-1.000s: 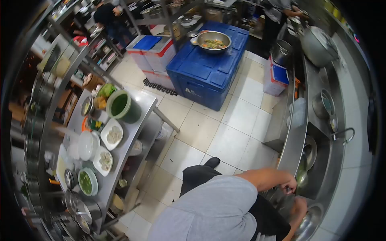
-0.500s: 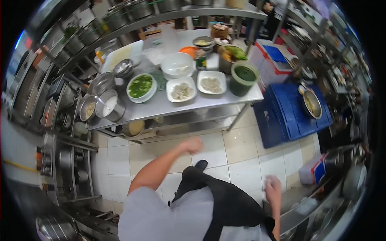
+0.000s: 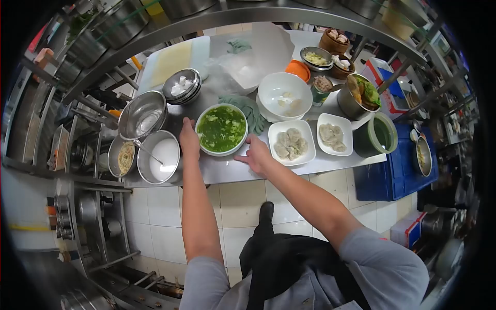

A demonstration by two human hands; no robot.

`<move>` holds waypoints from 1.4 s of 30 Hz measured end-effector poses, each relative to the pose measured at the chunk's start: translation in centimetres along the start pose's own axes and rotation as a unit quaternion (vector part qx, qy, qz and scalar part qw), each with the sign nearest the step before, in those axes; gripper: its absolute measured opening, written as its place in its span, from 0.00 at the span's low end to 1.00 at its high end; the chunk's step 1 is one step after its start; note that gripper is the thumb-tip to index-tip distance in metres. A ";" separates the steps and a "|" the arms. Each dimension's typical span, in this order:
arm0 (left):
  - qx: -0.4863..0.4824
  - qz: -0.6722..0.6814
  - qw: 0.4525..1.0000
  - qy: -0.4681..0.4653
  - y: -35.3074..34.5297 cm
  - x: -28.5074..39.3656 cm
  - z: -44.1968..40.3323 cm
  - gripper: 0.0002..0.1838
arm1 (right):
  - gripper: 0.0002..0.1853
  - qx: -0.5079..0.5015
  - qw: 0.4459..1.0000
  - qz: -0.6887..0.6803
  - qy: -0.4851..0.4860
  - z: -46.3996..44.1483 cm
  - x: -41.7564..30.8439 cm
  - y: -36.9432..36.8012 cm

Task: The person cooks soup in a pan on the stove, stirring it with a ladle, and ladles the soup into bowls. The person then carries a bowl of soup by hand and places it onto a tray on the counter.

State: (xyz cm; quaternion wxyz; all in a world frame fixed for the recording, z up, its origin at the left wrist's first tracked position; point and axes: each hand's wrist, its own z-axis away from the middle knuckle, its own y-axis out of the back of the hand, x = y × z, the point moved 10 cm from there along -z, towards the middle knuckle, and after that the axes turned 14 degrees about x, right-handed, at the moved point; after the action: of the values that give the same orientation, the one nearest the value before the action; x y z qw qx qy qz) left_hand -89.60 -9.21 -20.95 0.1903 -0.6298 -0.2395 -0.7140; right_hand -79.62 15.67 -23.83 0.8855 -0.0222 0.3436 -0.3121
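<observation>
A white bowl of green soup [image 3: 222, 129] with pale bits in it sits near the table's front edge, between my two hands. My left hand [image 3: 189, 138] is against its left side, fingers partly hidden by the bowl. My right hand [image 3: 256, 154] grips it at the lower right, one finger stretched out along the front. To the right stand two square white dishes of dumplings, the nearer dish [image 3: 292, 161] and the farther dish [image 3: 335, 149]. A green cloth [image 3: 248, 111] lies crumpled behind the soup.
Left of the soup are a steel pot of white contents [image 3: 170, 165], an empty steel bowl [image 3: 142, 116] and a bowl of noodles [image 3: 125, 157]. A large white bowl [image 3: 285, 88] and a green tub [image 3: 368, 138] stand right. A steel shelf [image 3: 232, 19] overhangs the back.
I have come closer to the table. Both hands have moved from near my body, over the floor, up to the two sides of the soup bowl.
</observation>
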 end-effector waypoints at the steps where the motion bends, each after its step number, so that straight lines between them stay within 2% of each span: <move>1: -0.031 -0.015 0.999 0.022 -0.9 -0.1 -0.7 0.37 | 0.18 -0.012 1.000 -0.014 0.005 -0.1 -0.4 -0.9; 3: -0.037 -0.043 0.998 0.028 -1.8 0.2 -1.6 0.36 | 0.19 -0.021 0.999 -0.031 0.006 -0.9 -0.5 -1.7; 5: -0.118 0.038 0.982 0.141 -3.9 -0.8 -1.1 0.37 | 0.21 -0.065 0.997 -0.038 0.013 -0.9 -0.8 -3.2; 9: -0.147 0.023 0.978 0.143 -4.7 0.3 -0.2 0.36 | 0.25 -0.087 0.996 0.002 0.012 -0.1 -1.3 -3.6; 15: -0.133 -0.052 0.982 0.126 -4.0 1.0 0.9 0.35 | 0.27 -0.102 0.995 0.005 -0.017 -0.8 -1.2 -3.8; 20: -0.120 -0.008 0.977 0.175 -3.6 1.7 2.9 0.34 | 0.27 -0.111 0.994 0.014 -0.010 -1.0 -1.1 -3.1; 24: -0.130 -0.004 0.980 0.150 -3.6 4.4 4.9 0.33 | 0.29 -0.156 0.988 0.006 -0.017 0.5 -1.6 -2.6; 32: -0.167 -0.012 0.975 0.148 -4.4 10.6 11.4 0.35 | 0.30 -0.189 0.982 0.022 -0.021 7.2 -5.1 1.8; 38: -0.217 -0.020 0.967 0.134 -8.4 16.0 18.9 0.36 | 0.29 -0.167 0.986 0.005 -0.021 12.2 -10.4 8.1; 42: -0.250 -0.007 0.958 0.141 -12.5 17.5 23.4 0.36 | 0.30 -0.173 0.985 -0.003 0.012 14.6 -14.7 13.7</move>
State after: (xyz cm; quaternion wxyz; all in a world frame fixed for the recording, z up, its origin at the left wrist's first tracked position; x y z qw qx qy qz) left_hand -80.26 15.09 -2.76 0.0536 -0.5484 -0.0287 -0.8340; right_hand -71.54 32.50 -7.37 0.8633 -0.1723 0.4026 -0.2510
